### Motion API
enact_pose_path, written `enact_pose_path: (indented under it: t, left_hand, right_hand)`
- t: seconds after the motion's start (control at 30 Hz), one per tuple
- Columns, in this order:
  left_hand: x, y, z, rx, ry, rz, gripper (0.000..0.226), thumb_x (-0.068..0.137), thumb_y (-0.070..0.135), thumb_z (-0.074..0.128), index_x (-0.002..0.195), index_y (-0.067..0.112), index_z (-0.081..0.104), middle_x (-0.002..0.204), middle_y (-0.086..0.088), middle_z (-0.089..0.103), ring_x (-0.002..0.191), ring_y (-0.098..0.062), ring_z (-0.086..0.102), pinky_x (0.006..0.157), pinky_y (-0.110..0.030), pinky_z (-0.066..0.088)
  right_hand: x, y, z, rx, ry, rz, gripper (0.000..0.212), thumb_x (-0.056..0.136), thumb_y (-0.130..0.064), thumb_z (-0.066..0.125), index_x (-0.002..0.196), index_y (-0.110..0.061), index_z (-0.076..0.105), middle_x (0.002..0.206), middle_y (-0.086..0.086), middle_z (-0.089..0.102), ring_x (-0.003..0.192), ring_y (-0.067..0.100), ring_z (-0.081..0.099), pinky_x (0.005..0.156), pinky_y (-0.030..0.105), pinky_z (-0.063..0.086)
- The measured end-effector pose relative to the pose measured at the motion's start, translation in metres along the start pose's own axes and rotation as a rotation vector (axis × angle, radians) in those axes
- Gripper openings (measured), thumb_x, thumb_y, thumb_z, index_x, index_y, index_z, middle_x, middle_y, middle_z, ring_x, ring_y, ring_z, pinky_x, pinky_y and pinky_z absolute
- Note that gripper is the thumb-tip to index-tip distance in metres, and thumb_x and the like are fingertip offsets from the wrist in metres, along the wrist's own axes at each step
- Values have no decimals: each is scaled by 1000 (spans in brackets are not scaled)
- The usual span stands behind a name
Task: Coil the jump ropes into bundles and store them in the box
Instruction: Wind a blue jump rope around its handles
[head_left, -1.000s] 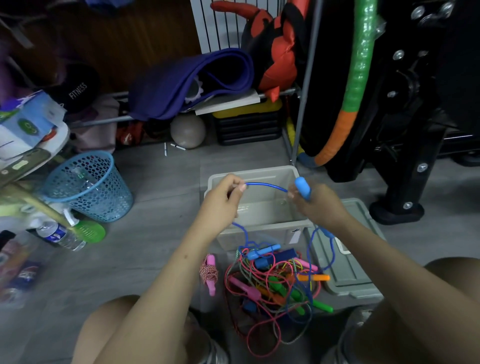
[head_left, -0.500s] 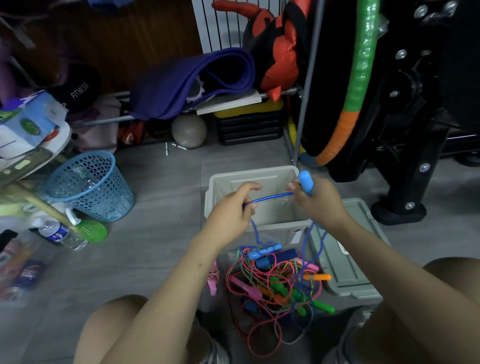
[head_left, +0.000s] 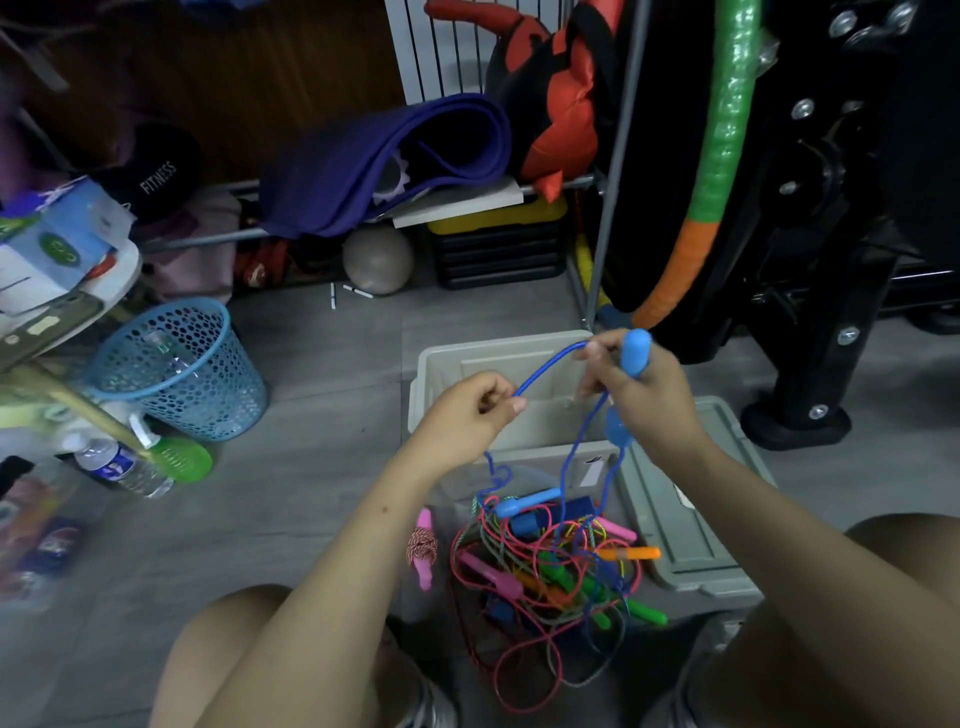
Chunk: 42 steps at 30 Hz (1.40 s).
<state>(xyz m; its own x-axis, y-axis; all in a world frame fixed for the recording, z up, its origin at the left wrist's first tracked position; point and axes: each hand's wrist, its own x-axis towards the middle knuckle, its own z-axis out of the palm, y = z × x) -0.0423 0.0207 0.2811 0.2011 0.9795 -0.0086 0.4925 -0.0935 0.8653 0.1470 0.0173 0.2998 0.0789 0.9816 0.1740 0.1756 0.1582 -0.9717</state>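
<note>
Box (head_left: 441, 364) holds no bundles; right hand (head_left: 644, 400) grips blue handle (head_left: 635, 353), left hand (head_left: 467, 415) pinches cord (head_left: 545, 366) (tangle (head_left: 550, 566) remains beside box).

Above the open grey plastic storage box (head_left: 431, 364), the right hand (head_left: 644, 400) grips a light-blue jump-rope handle (head_left: 635, 352) while the left hand (head_left: 467, 410) pinches its thin blue cord (head_left: 545, 366). Just nearside of the box lies a tangled multicoloured heap of jump ropes (head_left: 556, 566); the box's grey lid (head_left: 691, 519) rests to its right.

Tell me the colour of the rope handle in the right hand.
Light blue; the handle sticks up from the right hand, clearest in the head view.
</note>
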Motion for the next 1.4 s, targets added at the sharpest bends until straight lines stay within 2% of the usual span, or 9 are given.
enact_pose_path:
  t: [0.1, 0.27, 0.47, 0.63, 0.77, 0.9, 1.13, 1.27, 1.4]
  left_hand:
    - [0, -2, -3, -8, 49, -18, 20, 92, 28, 50, 73, 25, 46, 67, 1, 52, 63, -9, 51, 73, -36, 45]
    - [-3, 10, -5, 140, 181, 254, 19, 85, 28, 55, 87, 17, 70, 85, -4, 60, 78, -9, 52, 74, -12, 39]
    - [-5, 16, 2, -154, 174, 151, 23, 84, 4, 66, 89, 26, 60, 74, 7, 52, 61, -2, 48, 64, -19, 43]
    - [-8, 21, -2, -262, 80, 124, 27, 87, -2, 61, 92, 25, 58, 74, 3, 57, 60, -3, 53, 64, -20, 46]
    - [-5, 8, -3, -139, -120, 27, 11, 87, 25, 60, 80, 17, 58, 72, 10, 64, 71, -5, 59, 78, -31, 48]
    - [-2, -2, 0, -46, 68, 13, 15, 86, 37, 51, 80, 23, 53, 69, 12, 64, 72, -7, 61, 83, -42, 50]
    - [-6, 14, 2, 144, 252, 408, 30, 87, 16, 56, 113, 18, 70, 74, 12, 55, 67, -1, 52, 70, -18, 44]
    - [-9, 18, 9, -40, 161, 261, 36, 87, 10, 63, 108, 39, 57, 70, 10, 58, 59, -6, 58, 67, -22, 49]
    - [-6, 5, -1, -37, -91, 11, 19, 88, 4, 63, 92, 21, 57, 70, 5, 60, 66, -13, 58, 76, -34, 48]
  right_hand:
    - [9, 8, -6, -108, 74, 123, 22, 91, -12, 57, 73, -22, 64, 69, 6, 67, 70, 25, 65, 79, 48, 54]
    - [5, 8, -6, -268, -267, 77, 32, 90, -19, 61, 122, -23, 59, 121, -1, 63, 112, 12, 59, 101, 32, 44]
    - [-5, -4, 3, -298, -455, -6, 6, 91, -18, 61, 86, -19, 65, 71, -2, 63, 61, 1, 58, 67, 27, 45]
    - [-3, -5, 2, -343, -494, -77, 10, 89, -20, 62, 89, -11, 66, 91, 7, 66, 88, 18, 63, 85, 35, 49]
    - [-3, -12, 0, 33, -276, -15, 17, 93, -6, 55, 79, -16, 57, 72, 9, 66, 70, 23, 65, 75, 39, 53]
    - [5, -7, -7, -71, -29, 40, 22, 93, -5, 54, 75, -18, 57, 65, 3, 63, 55, 9, 63, 66, 29, 53]
    - [1, 5, -2, -308, -368, -54, 31, 90, -23, 62, 120, -19, 61, 120, -4, 64, 112, 9, 58, 99, 28, 43]
    - [-5, 1, 6, -299, -413, -28, 8, 90, -21, 61, 87, -15, 66, 67, -6, 66, 68, 8, 61, 73, 34, 49]
    - [1, -11, -2, 31, -178, -9, 22, 93, -7, 54, 79, -20, 64, 48, -4, 55, 48, 8, 53, 56, 22, 45]
